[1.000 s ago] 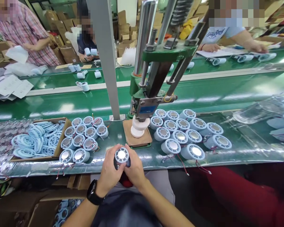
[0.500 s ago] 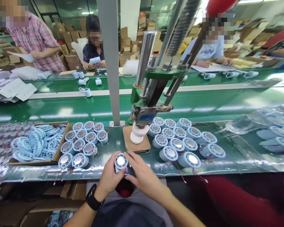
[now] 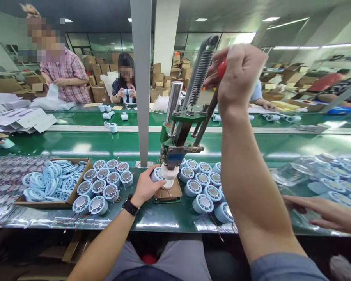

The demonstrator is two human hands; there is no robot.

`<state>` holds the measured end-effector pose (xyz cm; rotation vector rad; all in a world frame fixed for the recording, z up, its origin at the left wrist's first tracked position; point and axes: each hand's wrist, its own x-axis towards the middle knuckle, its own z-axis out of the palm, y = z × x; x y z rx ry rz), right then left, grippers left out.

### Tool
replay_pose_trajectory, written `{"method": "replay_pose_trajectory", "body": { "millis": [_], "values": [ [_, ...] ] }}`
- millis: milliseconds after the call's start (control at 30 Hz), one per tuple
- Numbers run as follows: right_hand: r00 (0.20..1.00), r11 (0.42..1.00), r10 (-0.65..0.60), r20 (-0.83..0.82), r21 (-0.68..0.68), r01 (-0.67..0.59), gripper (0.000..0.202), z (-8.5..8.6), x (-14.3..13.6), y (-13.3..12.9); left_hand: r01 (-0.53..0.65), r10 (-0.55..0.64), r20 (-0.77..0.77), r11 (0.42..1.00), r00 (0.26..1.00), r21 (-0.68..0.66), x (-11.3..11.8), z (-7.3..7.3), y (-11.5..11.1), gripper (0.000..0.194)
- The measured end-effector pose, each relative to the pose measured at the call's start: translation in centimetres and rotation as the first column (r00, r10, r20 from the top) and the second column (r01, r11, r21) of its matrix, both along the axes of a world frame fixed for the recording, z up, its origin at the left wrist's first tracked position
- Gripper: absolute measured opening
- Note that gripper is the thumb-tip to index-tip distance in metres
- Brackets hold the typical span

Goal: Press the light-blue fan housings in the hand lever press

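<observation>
Left hand [image 3: 146,185] pinches blue housing [image 3: 156,174], nine o'clock of white press head [image 3: 169,171]; right hand [image 3: 241,68], farther, wraps red knob [image 3: 221,69], one o'clock.

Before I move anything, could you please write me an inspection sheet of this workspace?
Surface: green bench, glossy.
Things in hand: a blue part beside the white head of the press; brown pad below.
Clutter: rings heaped in a box; more parts in a left group and a right group.
Grips: left hand holds the part; right hand is closed around the red knob.
Cables: thin wires trail from some parts.
Surroundings: a co-worker's hand at the right; green belt behind, people across it, cartons beyond.
</observation>
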<state>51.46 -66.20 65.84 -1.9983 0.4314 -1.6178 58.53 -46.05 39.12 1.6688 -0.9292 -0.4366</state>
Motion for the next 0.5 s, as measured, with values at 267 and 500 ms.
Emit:
{"method": "replay_pose_trajectory", "body": {
  "millis": [267,500],
  "values": [
    [1.000,0.999,0.005,0.020,-0.048,-0.004,0.044,-0.6,-0.5,-0.1,0.162,-0.176,-0.087,0.975,0.980,-0.149,-0.9,-2.1,-2.6,0.052],
    [1.000,0.999,0.005,-0.028,-0.048,-0.006,0.042,-0.5,-2.6,1.2,0.183,-0.186,-0.015,0.976,0.982,-0.114,-1.1,-2.5,-1.7,0.066]
  ]
}}
